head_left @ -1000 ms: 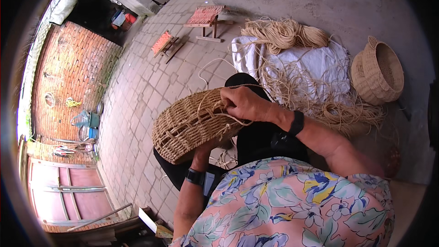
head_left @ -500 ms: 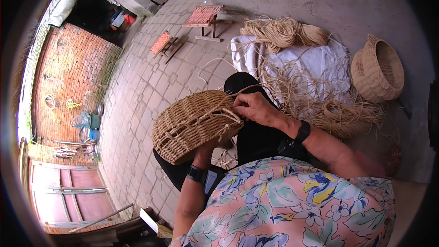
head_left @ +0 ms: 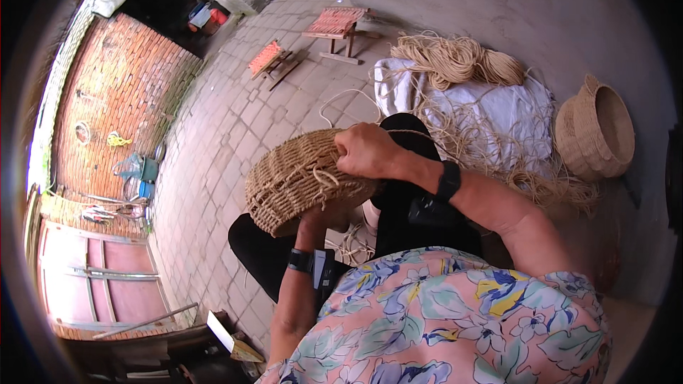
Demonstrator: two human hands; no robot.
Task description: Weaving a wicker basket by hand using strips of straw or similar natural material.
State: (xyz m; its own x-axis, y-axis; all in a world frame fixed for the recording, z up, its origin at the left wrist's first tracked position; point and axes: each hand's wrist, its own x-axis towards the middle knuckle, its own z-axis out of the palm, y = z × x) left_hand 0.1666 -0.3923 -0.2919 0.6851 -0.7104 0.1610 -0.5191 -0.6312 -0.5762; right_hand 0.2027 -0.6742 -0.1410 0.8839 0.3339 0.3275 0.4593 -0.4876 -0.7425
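A woven cord basket (head_left: 283, 174) lies tilted on my black-clad lap, with loose strands and a loop on its upper side. My right hand (head_left: 361, 149) is closed at the basket's right end, knuckles up; its fingertips are hidden, so what they pinch is unclear. A loose cord trails rightward behind that hand. My left hand (head_left: 311, 231) reaches up under the basket's lower side, its fingers out of sight within or behind it.
To the right, a white sack (head_left: 512, 124) bears tangled cord and a bundled hank (head_left: 462, 60); beside it stands another basket (head_left: 590, 128) near the wall. Two low stools (head_left: 334, 21) are on the paved floor (head_left: 199, 206). Brick wall (head_left: 99, 107) at left.
My right hand first moved slightly right, then went up and left onto the basket's upper end. The view has shifted slightly, and the basket's lower side now sits higher.
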